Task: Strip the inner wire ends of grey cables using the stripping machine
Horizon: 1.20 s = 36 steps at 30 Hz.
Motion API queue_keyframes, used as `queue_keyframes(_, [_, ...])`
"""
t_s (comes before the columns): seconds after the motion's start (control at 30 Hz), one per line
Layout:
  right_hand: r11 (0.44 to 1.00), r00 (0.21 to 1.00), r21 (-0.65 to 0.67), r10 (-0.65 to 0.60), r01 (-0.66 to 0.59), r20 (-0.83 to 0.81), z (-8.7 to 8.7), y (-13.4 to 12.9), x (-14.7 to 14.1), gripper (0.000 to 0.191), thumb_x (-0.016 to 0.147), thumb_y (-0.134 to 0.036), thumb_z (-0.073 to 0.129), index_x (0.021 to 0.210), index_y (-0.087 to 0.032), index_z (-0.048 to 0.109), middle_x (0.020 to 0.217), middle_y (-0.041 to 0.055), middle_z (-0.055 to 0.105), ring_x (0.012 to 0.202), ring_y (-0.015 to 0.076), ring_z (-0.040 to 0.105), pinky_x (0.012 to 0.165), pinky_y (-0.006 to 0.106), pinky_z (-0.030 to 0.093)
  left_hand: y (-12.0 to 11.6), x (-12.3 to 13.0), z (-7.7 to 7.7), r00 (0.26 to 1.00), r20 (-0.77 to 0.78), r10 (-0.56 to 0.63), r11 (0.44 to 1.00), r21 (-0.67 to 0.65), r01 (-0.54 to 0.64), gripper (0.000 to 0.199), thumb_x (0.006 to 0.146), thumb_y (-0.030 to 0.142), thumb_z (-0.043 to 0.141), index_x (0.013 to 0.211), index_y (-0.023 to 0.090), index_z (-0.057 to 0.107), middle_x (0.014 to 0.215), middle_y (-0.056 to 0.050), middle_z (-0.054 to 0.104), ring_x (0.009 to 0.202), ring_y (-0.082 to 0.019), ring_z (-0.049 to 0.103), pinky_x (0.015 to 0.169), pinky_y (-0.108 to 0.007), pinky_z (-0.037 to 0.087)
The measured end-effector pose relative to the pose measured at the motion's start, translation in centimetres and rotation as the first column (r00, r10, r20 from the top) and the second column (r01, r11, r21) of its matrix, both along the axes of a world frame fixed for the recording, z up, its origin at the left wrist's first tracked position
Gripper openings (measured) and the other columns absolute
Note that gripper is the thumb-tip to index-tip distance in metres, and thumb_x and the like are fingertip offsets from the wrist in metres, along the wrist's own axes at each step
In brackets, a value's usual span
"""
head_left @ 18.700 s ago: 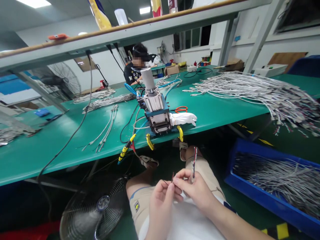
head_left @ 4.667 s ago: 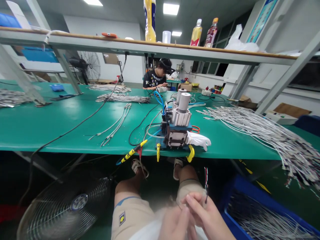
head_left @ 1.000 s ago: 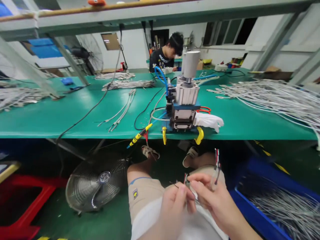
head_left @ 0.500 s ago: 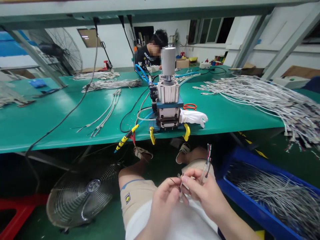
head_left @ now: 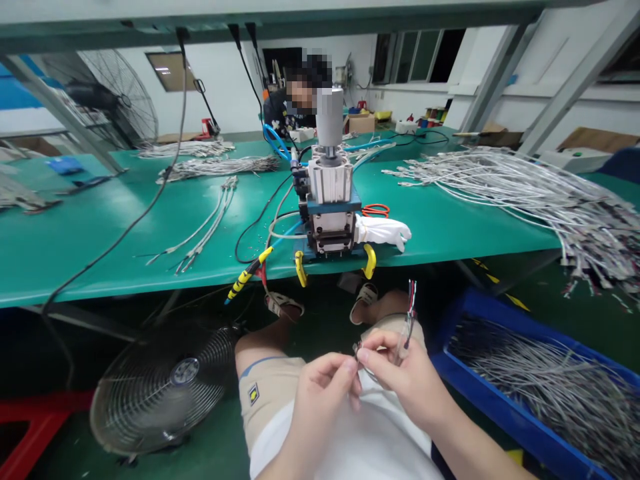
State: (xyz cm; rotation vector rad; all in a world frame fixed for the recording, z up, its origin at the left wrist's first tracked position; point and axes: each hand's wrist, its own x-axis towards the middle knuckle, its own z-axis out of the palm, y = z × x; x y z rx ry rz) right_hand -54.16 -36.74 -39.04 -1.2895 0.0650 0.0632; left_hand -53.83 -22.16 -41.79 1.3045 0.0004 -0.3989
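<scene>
Above my lap, my left hand [head_left: 327,383] pinches a thin part of a cable, its fingertips almost touching those of my right hand. My right hand [head_left: 395,367] is closed around the same cable [head_left: 403,347], whose end with red, black and white wires [head_left: 411,300] sticks up beyond the fingers. The small piece between the fingertips is mostly hidden. In front of my knees, a press-like machine [head_left: 330,180] with two yellow handles stands at the edge of the green table [head_left: 210,227].
White cables [head_left: 525,193] cover the table's right side; smaller bundles [head_left: 220,167] lie left. A blue bin [head_left: 530,413] of cables stands at my right, a floor fan [head_left: 185,373] at my left. A person [head_left: 295,100] sits behind the machine. White glove [head_left: 383,230] beside the machine.
My fingertips have come closer together, and the dark wire end that stuck out over my left fingers no longer shows. The whole view has shifted slightly.
</scene>
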Motion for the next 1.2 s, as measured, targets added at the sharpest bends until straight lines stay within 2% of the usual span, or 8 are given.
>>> queue_keyframes(0.3, [0.995, 0.999, -0.096, -0.024, 0.028, 0.048, -0.31, -0.01, 0.16, 0.01, 0.08, -0.024, 0.072, 0.074, -0.017, 0.07, 0.068, 0.0023, 0.066, 0.062, 0.017, 0.062, 0.055, 0.021, 0.051, -0.04, -0.02, 0.0, 0.999, -0.027, 0.024, 1.0, -0.009, -0.025, 0.035, 0.081, 0.046, 0.067, 0.07, 0.013, 0.063, 0.06, -0.001, 0.06, 0.047, -0.01, 0.053, 0.05, -0.021, 0.041])
queue_keyframes(0.57, [0.989, 0.998, -0.141, -0.033, 0.041, 0.057, -0.22, 0.3, 0.55, 0.009, 0.079, -0.024, 0.072, 0.074, -0.017, 0.072, 0.067, 0.0022, 0.067, 0.064, 0.0178, 0.064, 0.056, 0.022, 0.051, 0.17, 0.13, -0.4, 0.999, -0.022, 0.037, 0.999, -0.015, -0.038, 0.033, 0.083, 0.043, 0.066, 0.07, 0.014, 0.06, 0.06, -0.001, 0.059, 0.045, -0.009, 0.051, 0.047, -0.021, 0.04])
queue_keyframes(1.03, [0.991, 0.999, -0.126, -0.033, 0.038, 0.04, -0.25, 0.56, 0.76, 0.011, 0.079, -0.026, 0.073, 0.075, -0.016, 0.071, 0.068, 0.0026, 0.066, 0.064, 0.0171, 0.062, 0.055, 0.021, 0.049, 0.09, 0.03, -0.28, 0.997, -0.037, 0.064, 0.998, -0.02, -0.064, 0.034, 0.081, 0.044, 0.068, 0.068, 0.014, 0.059, 0.059, -0.001, 0.059, 0.045, -0.009, 0.05, 0.047, -0.02, 0.039])
queue_keyframes(1.1, [0.995, 0.999, -0.097, -0.034, 0.037, 0.039, -0.18, 0.64, 0.78, 0.012, 0.079, -0.026, 0.074, 0.074, -0.016, 0.071, 0.067, 0.0025, 0.066, 0.063, 0.0168, 0.062, 0.056, 0.021, 0.049, 0.01, 0.05, -0.24, 0.997, -0.031, 0.077, 0.997, -0.018, -0.078, 0.034, 0.081, 0.044, 0.068, 0.069, 0.014, 0.059, 0.058, -0.001, 0.059, 0.045, -0.009, 0.05, 0.047, -0.02, 0.039])
queue_keyframes(1.2, [1.0, 1.0, 0.001, -0.028, 0.028, 0.01, -0.19, 0.8, 0.82, 0.015, 0.08, -0.029, 0.075, 0.074, -0.015, 0.07, 0.059, -0.001, 0.059, 0.052, 0.0132, 0.057, 0.051, 0.02, 0.047, -0.17, 0.02, -0.02, 0.994, -0.009, 0.106, 0.994, -0.02, -0.106, 0.033, 0.08, 0.045, 0.068, 0.071, 0.014, 0.061, 0.06, -0.001, 0.061, 0.046, -0.009, 0.053, 0.049, -0.02, 0.04])
